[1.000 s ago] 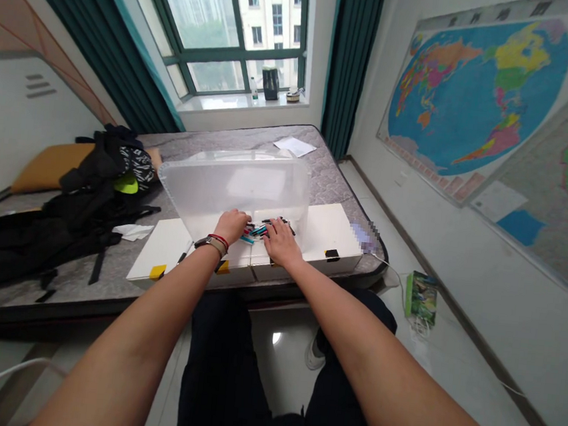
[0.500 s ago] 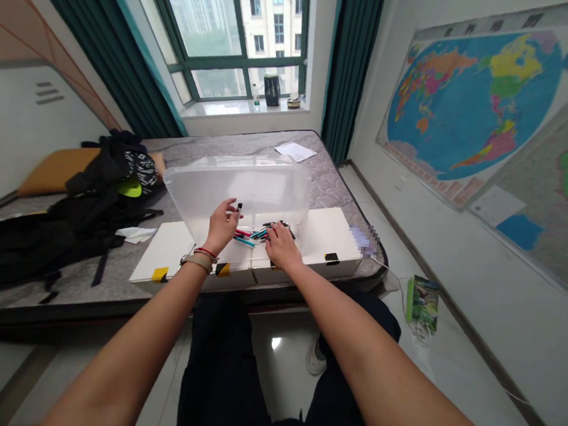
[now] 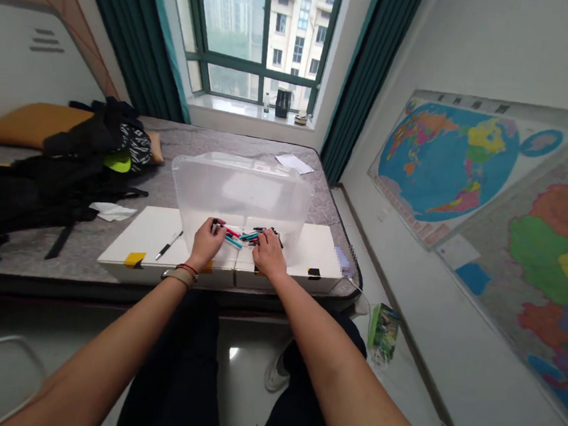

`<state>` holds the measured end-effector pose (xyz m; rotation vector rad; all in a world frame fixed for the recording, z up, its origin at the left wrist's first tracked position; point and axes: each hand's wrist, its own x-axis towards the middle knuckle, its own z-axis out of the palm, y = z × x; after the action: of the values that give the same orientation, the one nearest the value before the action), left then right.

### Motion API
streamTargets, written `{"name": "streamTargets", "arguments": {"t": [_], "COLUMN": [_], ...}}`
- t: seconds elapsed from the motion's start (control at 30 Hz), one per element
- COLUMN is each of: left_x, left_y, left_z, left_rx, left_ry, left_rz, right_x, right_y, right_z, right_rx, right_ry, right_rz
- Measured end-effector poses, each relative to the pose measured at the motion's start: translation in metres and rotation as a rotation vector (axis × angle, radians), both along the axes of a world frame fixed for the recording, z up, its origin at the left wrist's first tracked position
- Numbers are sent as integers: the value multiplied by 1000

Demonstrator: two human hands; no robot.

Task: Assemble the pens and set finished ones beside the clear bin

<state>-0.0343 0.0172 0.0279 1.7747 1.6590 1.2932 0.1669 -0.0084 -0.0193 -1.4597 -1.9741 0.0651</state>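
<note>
A pile of pens and markers (image 3: 234,240), some blue, red and black, lies at the front of a clear plastic bin (image 3: 240,192). My left hand (image 3: 205,243) is at the left side of the pile, its fingers closed on a black-capped pen (image 3: 217,221), most of which is hidden. Over the right part of the pile rests my right hand (image 3: 270,254), palm down with the fingers apart and touching pens. One black-and-white pen (image 3: 169,246) lies alone on the white box (image 3: 136,235), left of my left hand.
White boxes with yellow and black tape stand along the front edge of the mattress (image 3: 171,135). A black backpack (image 3: 29,198) and a crumpled tissue (image 3: 112,211) lie at the left. White paper (image 3: 294,164) is behind the bin. A green box (image 3: 384,331) sits on the floor.
My left hand has lowered toward the pile with the black-capped pen. My right hand stays on the pens. The view has turned, and the lone pen on the white box now shows.
</note>
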Motion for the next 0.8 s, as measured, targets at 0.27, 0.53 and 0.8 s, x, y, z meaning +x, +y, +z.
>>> {"name": "streamTargets", "arguments": {"t": [0.27, 0.53, 0.8], "left_x": [-7, -9, -12], "left_y": [-15, -4, 26], "left_z": [-28, -31, -12], "left_rx": [-1, -58, -147], "left_ry": [436, 500, 532], "left_rz": [-89, -163, -360], "right_x": [-3, -6, -5], "right_y": [-6, -5, -6], "right_z": [12, 14, 15], "right_rx": [-70, -87, -111], "right_ry": [-141, -239, -300], "right_rz": [-41, -61, -79]}}
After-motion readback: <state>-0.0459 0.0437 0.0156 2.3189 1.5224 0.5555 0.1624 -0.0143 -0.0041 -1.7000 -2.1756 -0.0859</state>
